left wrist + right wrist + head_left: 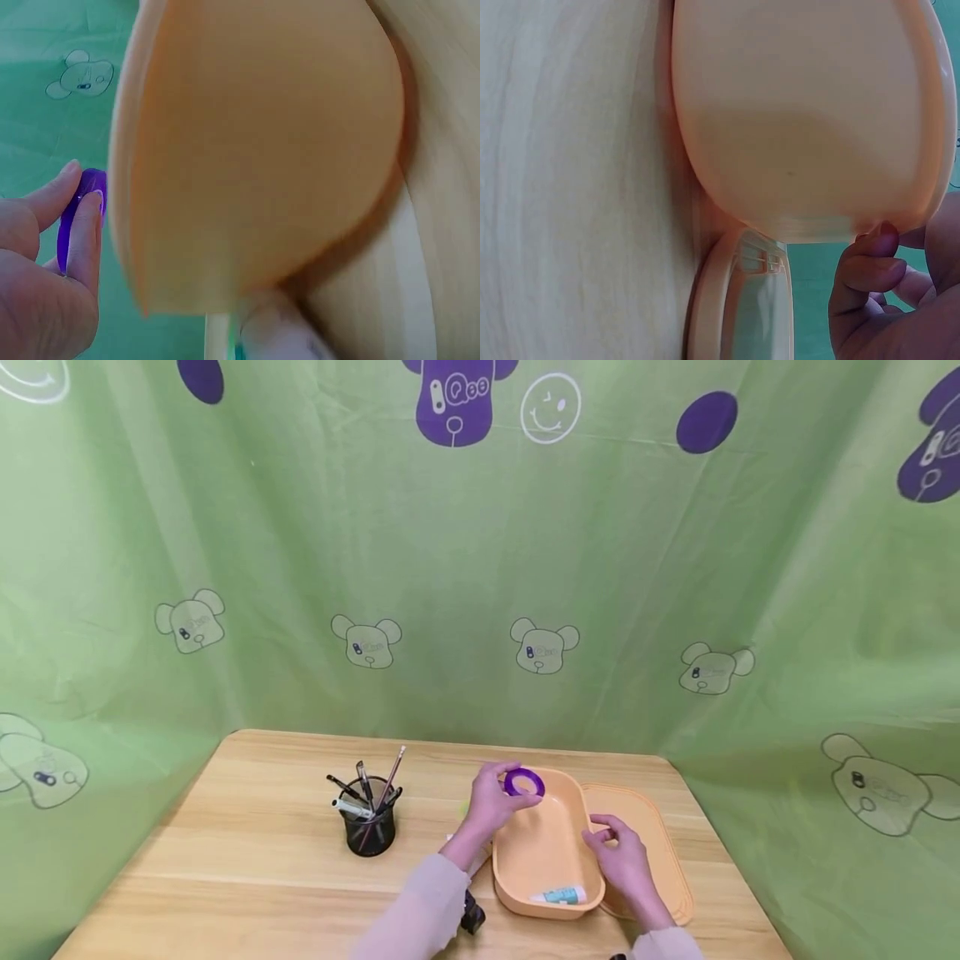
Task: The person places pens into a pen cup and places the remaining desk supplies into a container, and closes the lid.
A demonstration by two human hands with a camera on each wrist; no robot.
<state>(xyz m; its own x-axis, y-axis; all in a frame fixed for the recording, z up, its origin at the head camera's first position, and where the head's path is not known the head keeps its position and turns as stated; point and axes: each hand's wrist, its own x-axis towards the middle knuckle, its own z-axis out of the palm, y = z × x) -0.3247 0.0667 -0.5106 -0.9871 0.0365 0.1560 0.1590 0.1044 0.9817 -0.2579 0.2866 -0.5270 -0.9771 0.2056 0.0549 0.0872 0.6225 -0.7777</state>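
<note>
A purple tape roll [512,783] is pinched between the thumb and fingers of my left hand [491,806], above the far left part of an orange plastic box [543,847]. The left wrist view shows the roll [69,225] edge-on beside the box's rim. Inside the box, at its near end, lies a small white and teal tube [561,895]. My right hand [621,858] holds the box's right rim; in the right wrist view its curled fingers [877,270] meet the rim's edge.
The matching orange lid [656,860] lies flat to the right, partly behind the box. A black mesh cup [370,835] of pens and a pencil stands left. A whitish item [480,858] sits by the left forearm, partly hidden. Green curtain [450,552] surrounds the table.
</note>
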